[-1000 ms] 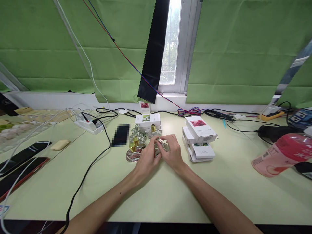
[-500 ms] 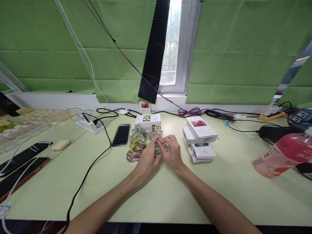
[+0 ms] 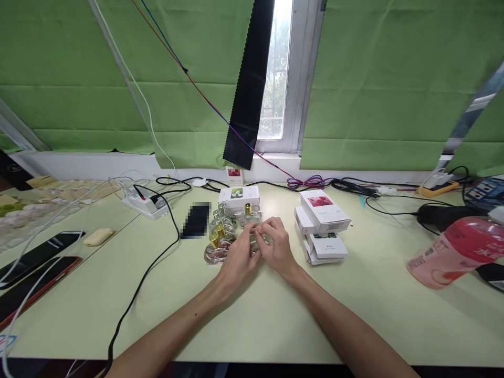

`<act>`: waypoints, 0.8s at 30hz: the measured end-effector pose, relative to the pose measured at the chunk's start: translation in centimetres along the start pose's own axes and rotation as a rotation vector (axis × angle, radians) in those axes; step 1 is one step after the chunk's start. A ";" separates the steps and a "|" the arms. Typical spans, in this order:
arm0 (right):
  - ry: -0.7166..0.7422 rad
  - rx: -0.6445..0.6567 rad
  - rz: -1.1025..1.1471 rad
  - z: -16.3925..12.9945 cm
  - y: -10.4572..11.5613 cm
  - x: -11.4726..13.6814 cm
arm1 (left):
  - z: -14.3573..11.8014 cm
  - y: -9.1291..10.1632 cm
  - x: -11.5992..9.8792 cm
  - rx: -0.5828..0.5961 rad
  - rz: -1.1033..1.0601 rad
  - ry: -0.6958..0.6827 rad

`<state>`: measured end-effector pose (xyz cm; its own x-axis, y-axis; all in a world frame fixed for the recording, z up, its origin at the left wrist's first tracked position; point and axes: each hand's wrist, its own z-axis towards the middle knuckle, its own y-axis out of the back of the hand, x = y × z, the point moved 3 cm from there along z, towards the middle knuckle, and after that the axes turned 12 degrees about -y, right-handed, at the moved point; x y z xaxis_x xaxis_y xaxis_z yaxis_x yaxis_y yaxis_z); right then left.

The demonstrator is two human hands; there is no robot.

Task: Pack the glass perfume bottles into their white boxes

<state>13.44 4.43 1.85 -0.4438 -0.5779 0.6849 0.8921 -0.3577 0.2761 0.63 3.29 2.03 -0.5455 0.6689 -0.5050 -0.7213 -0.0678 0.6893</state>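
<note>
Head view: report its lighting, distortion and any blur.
Head view: daylight from the window blows out the pane; the table is evenly lit with soft shadows. Wide-angle distortion bends the edges and stretches the pink bottle. A pixelated black patch sits left of both hands, which are sharp.

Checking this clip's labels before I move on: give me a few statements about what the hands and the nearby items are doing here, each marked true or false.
1. Both hands, left hand and right hand, meet on one small glass bottle. True.
2. The stack of white boxes lies left of the hands. False: it lies to their right.
3. Gold-capped bottles stand just left of the left hand. True.
4. The pink bottle stands upright. False: it lies tilted on its side at the table's right.
</note>
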 end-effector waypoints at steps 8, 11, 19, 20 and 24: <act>-0.049 0.022 0.059 0.3 0.1 -0.1 | 0.0 0.0 0.1 0.009 -0.001 0.002; -0.047 0.016 0.071 0.3 0.1 -0.2 | 0.0 0.0 0.2 0.011 -0.002 0.003; 0.016 0.006 0.061 0.3 0.1 -0.2 | 0.0 -0.1 0.2 -0.004 0.006 -0.004; 0.016 0.005 0.057 0.3 0.1 -0.2 | -0.1 -0.1 0.2 -0.006 0.006 0.001; 0.018 -0.004 0.036 0.2 0.1 -0.2 | -0.1 -0.1 0.3 -0.010 0.006 -0.008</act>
<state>13.62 4.65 1.89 -0.4127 -0.6038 0.6820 0.9072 -0.3394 0.2485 0.53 3.44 1.78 -0.5464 0.6741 -0.4969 -0.7223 -0.0790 0.6871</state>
